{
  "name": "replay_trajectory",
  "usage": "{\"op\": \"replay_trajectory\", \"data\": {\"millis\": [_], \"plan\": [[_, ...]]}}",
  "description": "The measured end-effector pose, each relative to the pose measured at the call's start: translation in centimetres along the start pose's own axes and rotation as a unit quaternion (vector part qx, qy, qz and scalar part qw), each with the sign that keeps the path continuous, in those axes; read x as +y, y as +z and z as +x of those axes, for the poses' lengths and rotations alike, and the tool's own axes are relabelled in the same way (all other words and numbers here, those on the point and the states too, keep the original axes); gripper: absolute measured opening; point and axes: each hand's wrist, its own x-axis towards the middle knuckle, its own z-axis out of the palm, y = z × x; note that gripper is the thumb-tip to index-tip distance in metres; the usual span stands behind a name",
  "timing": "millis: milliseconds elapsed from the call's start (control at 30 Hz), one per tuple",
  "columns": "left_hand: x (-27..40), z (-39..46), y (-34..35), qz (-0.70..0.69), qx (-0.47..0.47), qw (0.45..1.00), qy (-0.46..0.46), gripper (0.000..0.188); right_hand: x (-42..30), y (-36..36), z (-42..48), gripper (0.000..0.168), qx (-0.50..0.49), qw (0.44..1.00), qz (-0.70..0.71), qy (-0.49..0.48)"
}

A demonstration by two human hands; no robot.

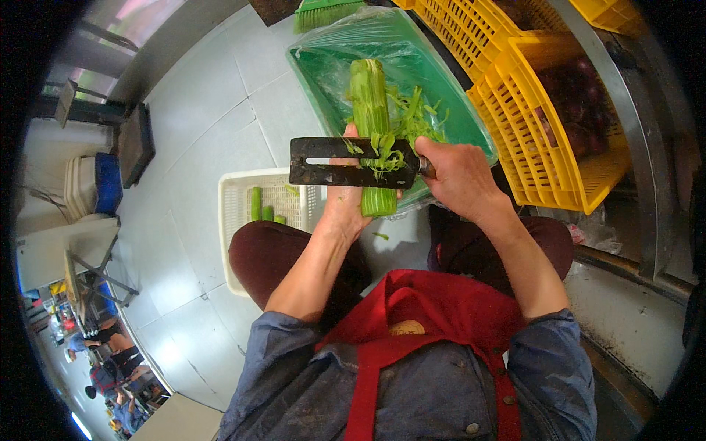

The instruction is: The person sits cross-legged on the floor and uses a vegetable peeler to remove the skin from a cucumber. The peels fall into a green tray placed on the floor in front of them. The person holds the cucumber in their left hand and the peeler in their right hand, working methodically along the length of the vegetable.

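Note:
A long, thick green vegetable with pale streaks lies in my left hand, tilted over a bin. My left thumb is along its left side and most of the fingers are hidden under it. My right hand grips the short handle of a wide, dark slotted peeling knife. The blade lies across the vegetable, and curled green shavings stick up through and around its slot. Below hangs a green plastic bin lined with clear film, holding more peelings.
At my left knee stands a white plastic basket with several green pieces. Yellow crates on a metal rack are close on the right. A green broom head lies beyond the bin. Other people work far left.

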Motion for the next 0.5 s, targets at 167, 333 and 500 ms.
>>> {"op": "replay_trajectory", "data": {"millis": [167, 333, 500], "plan": [[0.1, -1.0, 1.9, 0.083, 0.042, 0.995, -0.022, 0.046, 1.6, 0.2, 0.3, 0.023, 0.078, 0.997, -0.019, 0.018], [0.4, -2.1, 3.6, 0.107, 0.034, 0.993, -0.028, 0.056, 2.4, -1.0, 0.8, 0.018, 0.099, 0.994, -0.032, 0.045], [-0.9, -2.8, 2.8, 0.126, -0.002, 0.991, -0.034, 0.052, 4.2, -0.2, 0.8, 0.01, 0.168, 0.982, -0.012, 0.083]]}}
